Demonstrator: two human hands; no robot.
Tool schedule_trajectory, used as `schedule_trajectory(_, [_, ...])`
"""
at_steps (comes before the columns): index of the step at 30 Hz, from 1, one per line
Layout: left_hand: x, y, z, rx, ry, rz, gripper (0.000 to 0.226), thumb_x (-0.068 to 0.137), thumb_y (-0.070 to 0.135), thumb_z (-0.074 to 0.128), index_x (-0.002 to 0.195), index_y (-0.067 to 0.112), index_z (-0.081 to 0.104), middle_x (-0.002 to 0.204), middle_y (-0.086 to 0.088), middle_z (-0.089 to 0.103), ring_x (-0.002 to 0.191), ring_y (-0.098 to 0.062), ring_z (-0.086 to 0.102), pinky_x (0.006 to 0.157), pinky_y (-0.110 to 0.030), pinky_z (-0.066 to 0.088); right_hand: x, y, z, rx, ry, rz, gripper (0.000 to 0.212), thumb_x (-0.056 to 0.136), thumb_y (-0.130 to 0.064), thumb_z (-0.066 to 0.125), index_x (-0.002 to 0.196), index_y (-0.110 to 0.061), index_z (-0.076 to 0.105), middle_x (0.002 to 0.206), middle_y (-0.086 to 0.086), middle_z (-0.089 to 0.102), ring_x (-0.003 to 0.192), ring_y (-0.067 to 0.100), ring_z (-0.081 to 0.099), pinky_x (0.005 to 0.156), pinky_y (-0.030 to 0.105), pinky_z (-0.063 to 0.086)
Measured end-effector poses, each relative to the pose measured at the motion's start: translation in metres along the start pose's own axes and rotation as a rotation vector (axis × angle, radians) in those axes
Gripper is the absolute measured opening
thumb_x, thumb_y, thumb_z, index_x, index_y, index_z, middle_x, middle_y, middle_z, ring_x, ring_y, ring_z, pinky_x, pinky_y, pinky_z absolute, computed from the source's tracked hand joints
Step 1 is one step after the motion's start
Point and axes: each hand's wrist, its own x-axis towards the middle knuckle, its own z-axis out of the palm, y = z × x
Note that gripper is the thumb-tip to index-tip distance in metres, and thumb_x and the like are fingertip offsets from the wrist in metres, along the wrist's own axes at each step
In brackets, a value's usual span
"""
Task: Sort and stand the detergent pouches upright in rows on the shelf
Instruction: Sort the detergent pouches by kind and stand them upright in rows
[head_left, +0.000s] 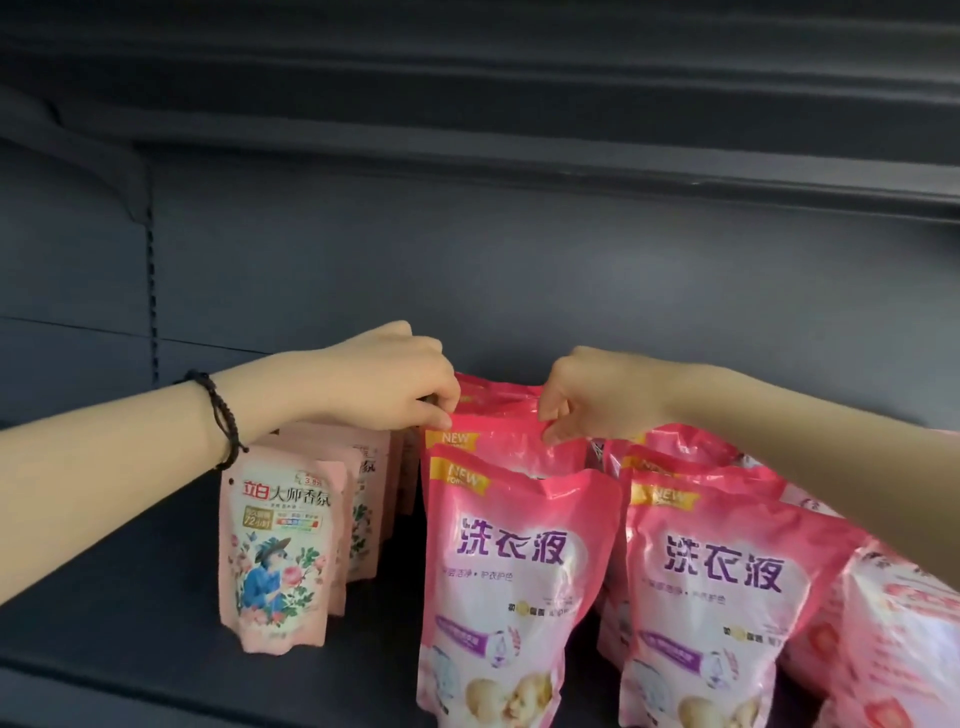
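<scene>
Bright pink detergent pouches stand upright in two rows on the dark shelf (119, 613); the front pouch of the left row (511, 587) and the front pouch of the right row (711, 603) face me. My left hand (389, 379) pinches the top left corner of a pink pouch (511, 447) behind the front one. My right hand (592, 395) pinches the top right edge of the same pouch. A row of small pale pink pouches with a flower print (280, 551) stands to the left, under my left wrist.
A pale pink pouch (904, 639) leans at the far right edge. The grey back panel (467, 270) rises behind the rows, and an upper shelf edge (675, 176) hangs overhead. Bare shelf floor lies at the left.
</scene>
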Motion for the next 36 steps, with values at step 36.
schedule_trajectory(36, [-0.045, 0.026, -0.004, -0.214, 0.155, 0.023, 0.046, 0.081, 0.068, 0.045, 0.078, 0.027, 0.065, 0.065, 0.01, 0.051, 0.075, -0.006, 0.05, 0.092, -0.032, 0.032, -0.041, -0.057, 0.009, 0.111, 0.15, 0.124, 0.034, 0.08, -0.045, 0.071, 0.059, -0.036, 0.047, 0.052, -0.013, 0.046, 0.053, 0.001, 0.045, 0.055, 0.029, 0.038])
